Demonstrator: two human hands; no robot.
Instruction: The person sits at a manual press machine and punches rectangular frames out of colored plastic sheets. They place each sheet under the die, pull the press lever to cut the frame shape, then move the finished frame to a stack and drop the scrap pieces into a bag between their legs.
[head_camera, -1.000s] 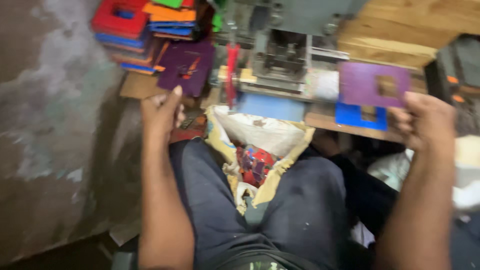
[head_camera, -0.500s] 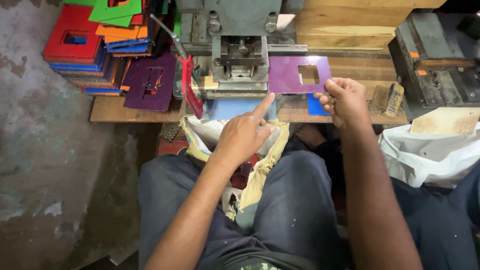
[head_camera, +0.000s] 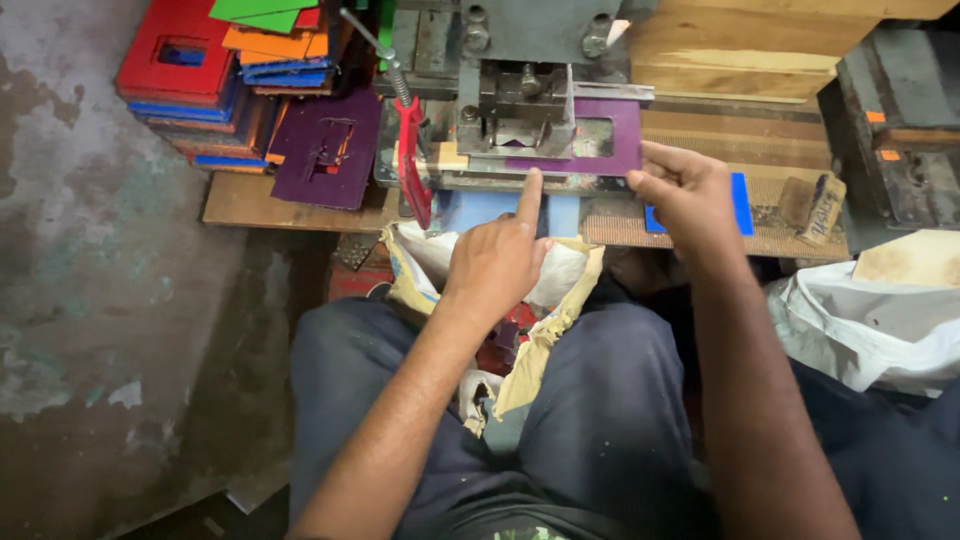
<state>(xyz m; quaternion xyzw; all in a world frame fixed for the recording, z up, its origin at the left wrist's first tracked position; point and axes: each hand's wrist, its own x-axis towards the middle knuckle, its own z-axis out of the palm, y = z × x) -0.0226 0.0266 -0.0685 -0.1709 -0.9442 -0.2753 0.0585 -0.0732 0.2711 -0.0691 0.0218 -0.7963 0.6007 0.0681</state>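
Head view: right hand pinches purple sheet under grey press; left hand points one finger, red handle beside.

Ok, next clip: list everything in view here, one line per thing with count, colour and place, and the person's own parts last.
purple sheet: one, purple with a rectangular cut-out, under the press head
press machine: one, grey metal, centre of the bench
red-handled lever: one, red grip, left of the press
loose purple sheet: one, purple with cut-outs, flat on the bench at left
stack of sheets: one pile, red, orange, blue and green, top left
blue piece: one, blue, on the bench beside the right hand
white bag: one, white, lower right
open sack: one, tan and white, between the knees
left hand: index finger against the press's front edge
right hand: fingers on the purple sheet's right edge
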